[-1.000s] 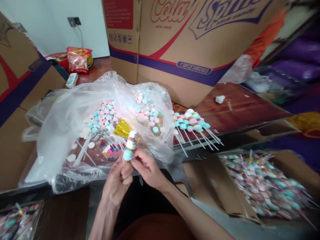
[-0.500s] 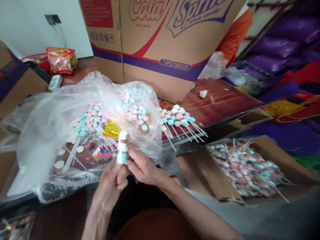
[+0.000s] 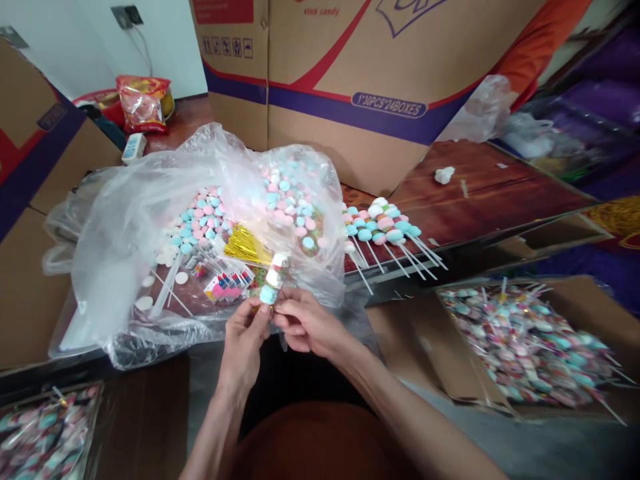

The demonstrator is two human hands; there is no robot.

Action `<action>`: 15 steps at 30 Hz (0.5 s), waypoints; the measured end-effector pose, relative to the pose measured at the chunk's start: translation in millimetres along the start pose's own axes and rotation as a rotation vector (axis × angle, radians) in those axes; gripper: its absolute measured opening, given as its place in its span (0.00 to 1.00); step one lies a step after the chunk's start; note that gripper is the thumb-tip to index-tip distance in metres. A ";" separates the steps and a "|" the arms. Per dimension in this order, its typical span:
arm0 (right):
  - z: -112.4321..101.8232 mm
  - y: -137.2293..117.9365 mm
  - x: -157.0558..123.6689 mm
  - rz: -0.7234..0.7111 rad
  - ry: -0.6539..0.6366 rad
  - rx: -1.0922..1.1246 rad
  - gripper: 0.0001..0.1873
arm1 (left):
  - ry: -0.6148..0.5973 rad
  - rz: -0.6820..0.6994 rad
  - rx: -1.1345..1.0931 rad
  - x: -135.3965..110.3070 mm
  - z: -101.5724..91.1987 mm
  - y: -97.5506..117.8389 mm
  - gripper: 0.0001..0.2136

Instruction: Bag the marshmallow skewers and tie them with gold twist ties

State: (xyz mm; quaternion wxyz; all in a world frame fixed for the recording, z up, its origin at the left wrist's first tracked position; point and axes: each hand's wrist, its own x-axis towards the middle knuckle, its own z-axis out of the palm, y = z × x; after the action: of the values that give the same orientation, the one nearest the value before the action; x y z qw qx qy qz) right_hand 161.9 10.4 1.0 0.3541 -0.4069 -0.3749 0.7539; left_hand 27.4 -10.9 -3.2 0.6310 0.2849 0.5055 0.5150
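Note:
A marshmallow lollipop (image 3: 275,279), stacked in white and pale blue with coloured bands, leans slightly right in front of me, with a sheen like clear wrapping. My left hand (image 3: 247,337) is closed round its lower end, thumb just below the blue piece. Against the same base, my right hand (image 3: 307,323) has its fingers pinched together; exactly what lies between them is hidden. Just beyond are gold twist ties (image 3: 245,244), printed packets (image 3: 227,283) and loose pink, blue and white marshmallows (image 3: 203,212) on a clear plastic bag (image 3: 120,247).
Marshmallow lollipops (image 3: 385,223) lie at the table's edge, sticks toward me. An open carton (image 3: 415,347) of wrapped ones stands lower right, another batch (image 3: 47,433) lower left. A large carton (image 3: 320,120) blocks the back; an orange sleeve (image 3: 545,50) shows behind it.
The view has shifted, so the table's things sit further right. The lollipop has gone from upright to leaning right, and both hands remain at its base.

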 end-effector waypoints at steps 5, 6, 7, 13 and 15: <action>-5.2 10.8 -10.0 -0.503 0.259 -0.419 0.08 | -0.034 -0.330 -0.352 7.4 10.7 10.8 0.16; -7.2 11.9 -11.8 -0.683 0.320 -0.582 0.08 | -0.024 -0.359 -0.391 8.3 12.5 13.1 0.16; -9.3 12.5 -13.2 -0.843 0.367 -0.736 0.09 | -0.007 -0.388 -0.423 8.7 14.0 15.0 0.15; -11.9 7.8 -16.9 -1.195 0.506 -1.215 0.11 | 0.051 -0.457 -0.428 -1.4 19.3 16.1 0.09; -9.8 7.0 -15.7 -1.172 0.527 -1.268 0.11 | -0.022 -0.387 -0.400 -2.6 19.6 12.0 0.08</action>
State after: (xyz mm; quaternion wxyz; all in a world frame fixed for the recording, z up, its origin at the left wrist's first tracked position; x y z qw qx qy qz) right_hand 175.5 -3.4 -3.4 0.4652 -0.4290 -0.7741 -0.0134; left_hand 41.5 -6.5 14.7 0.7667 0.0582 0.4319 0.4714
